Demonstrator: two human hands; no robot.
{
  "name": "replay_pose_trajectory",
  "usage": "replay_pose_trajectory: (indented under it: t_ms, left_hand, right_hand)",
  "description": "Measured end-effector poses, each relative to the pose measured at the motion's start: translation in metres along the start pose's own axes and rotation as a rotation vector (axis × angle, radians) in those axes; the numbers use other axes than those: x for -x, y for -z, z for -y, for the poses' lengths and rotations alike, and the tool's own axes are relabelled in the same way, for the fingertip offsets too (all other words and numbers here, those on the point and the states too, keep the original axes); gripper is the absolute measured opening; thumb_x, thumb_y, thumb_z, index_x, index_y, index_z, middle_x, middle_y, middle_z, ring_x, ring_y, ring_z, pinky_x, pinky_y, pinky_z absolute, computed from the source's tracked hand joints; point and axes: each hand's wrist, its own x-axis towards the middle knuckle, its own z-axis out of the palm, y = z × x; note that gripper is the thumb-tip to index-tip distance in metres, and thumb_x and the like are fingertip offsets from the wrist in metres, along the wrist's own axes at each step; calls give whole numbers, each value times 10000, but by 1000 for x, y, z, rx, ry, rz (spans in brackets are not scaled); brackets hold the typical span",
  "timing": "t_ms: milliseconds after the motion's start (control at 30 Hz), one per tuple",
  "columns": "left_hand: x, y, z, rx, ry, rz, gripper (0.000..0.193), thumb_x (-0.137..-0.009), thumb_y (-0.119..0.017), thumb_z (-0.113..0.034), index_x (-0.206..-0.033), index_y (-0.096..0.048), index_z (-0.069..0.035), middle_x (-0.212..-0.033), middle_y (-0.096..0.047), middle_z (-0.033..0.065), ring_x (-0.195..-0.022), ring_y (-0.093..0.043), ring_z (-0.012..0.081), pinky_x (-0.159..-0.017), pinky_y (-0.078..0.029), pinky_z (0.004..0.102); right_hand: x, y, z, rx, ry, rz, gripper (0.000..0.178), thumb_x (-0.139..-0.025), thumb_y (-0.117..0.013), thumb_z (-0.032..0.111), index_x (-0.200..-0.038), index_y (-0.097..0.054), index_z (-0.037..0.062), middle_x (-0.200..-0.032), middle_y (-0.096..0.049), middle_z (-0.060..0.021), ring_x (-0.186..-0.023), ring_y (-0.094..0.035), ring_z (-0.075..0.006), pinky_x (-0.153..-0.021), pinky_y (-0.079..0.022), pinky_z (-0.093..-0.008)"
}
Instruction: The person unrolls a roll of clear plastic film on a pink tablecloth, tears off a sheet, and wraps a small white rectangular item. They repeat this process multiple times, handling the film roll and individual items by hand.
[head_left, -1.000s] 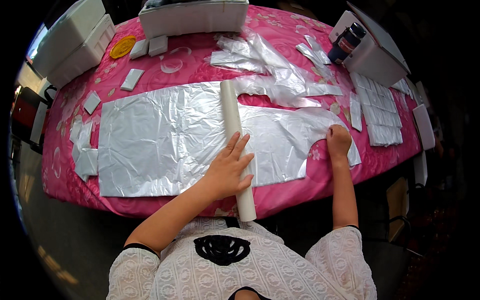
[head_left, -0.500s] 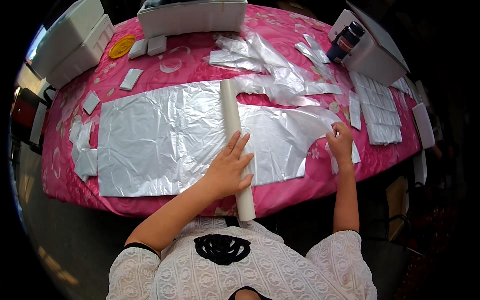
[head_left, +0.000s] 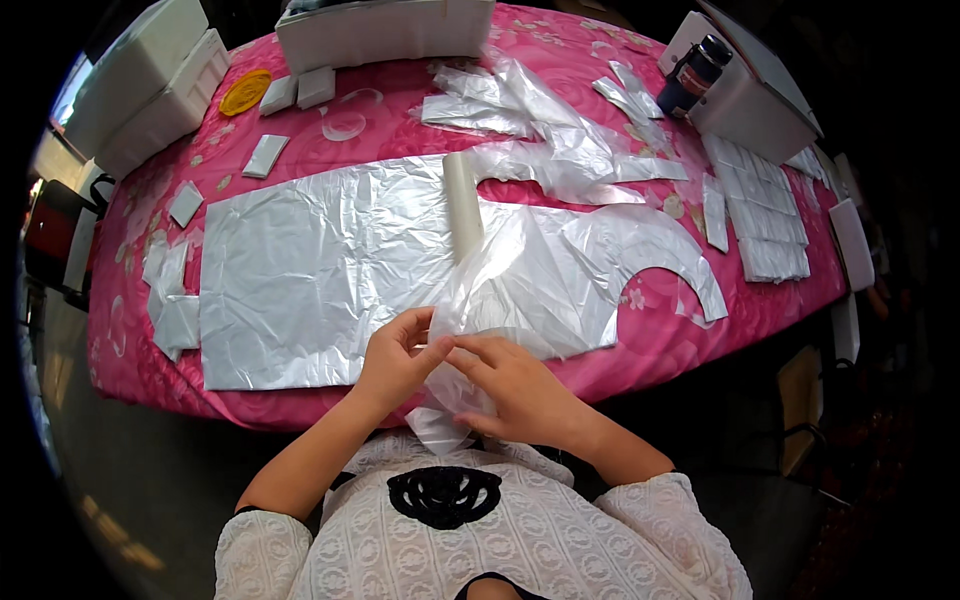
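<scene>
In front of my body, near the table's front edge, my left hand (head_left: 395, 360) and my right hand (head_left: 520, 390) meet on a translucent plastic bag (head_left: 510, 285). My left fingers are closed on its gathered edge, and my right fingertips pinch it close beside them. A loose end of the bag hangs below my hands. The bag drapes over the lower part of a pale tube (head_left: 463, 205). That tube lies across a wide flat pile of silvery-white plastic bags (head_left: 310, 280), whose cut-out handle end points right.
Crumpled plastic bags (head_left: 550, 120) lie beyond the tube. Folded bags sit in rows (head_left: 765, 215) at the right, with small folded packets (head_left: 178, 322) at the left. Foam boxes (head_left: 390, 35), a dark flask (head_left: 695, 75) and a yellow coil (head_left: 246, 92) stand around the pink tablecloth.
My right hand has come from the far right to the middle front, bringing the bag's end leftward over the tube. My left hand has left the tube and now holds the bag.
</scene>
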Motion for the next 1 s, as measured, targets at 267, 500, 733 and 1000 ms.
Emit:
replay_pose_trajectory:
  t_ms: [267,500,733,1000]
  left_hand:
    - [13,35,8,-40,311,-85,190,-824,-634,-125,-914,-658,41,-756,-643,34,-663,-550,54,-586,-439,192]
    - [8,25,-1,35,309,38,94,-770,-678,-64,-836,-655,-1,-731,-624,22,-622,-534,46,-553,-426,182]
    - [1,-9,-7,194,242,37,85,-789,-648,-60,-827,-586,-16,-741,-604,9,-666,-548,60,-591,-443,192]
    - [17,5,3,-110,216,27,91,-819,-629,-82,-861,-625,-2,-775,-625,20,-741,-565,67,-675,-458,205]
  right_hand:
    - [2,-21,-6,1,-27,109,520,-723,-690,178,-1181,-495,27,-1217,-481,-158,-1120,-461,-318,-944,-377,-400]
    - [3,-19,-5,-92,-215,-152,414,-731,-709,208,-1065,-546,27,-995,-583,-114,-870,-572,-250,-741,-459,-342]
    - [-1,-15,7,-179,-344,-271,423,-746,-692,256,-1043,-526,5,-935,-579,-134,-762,-589,-251,-665,-476,-333]
    - [3,-21,2,-157,-327,-243,447,-750,-688,256,-1068,-508,-2,-950,-571,-146,-714,-594,-244,-642,-481,-322]
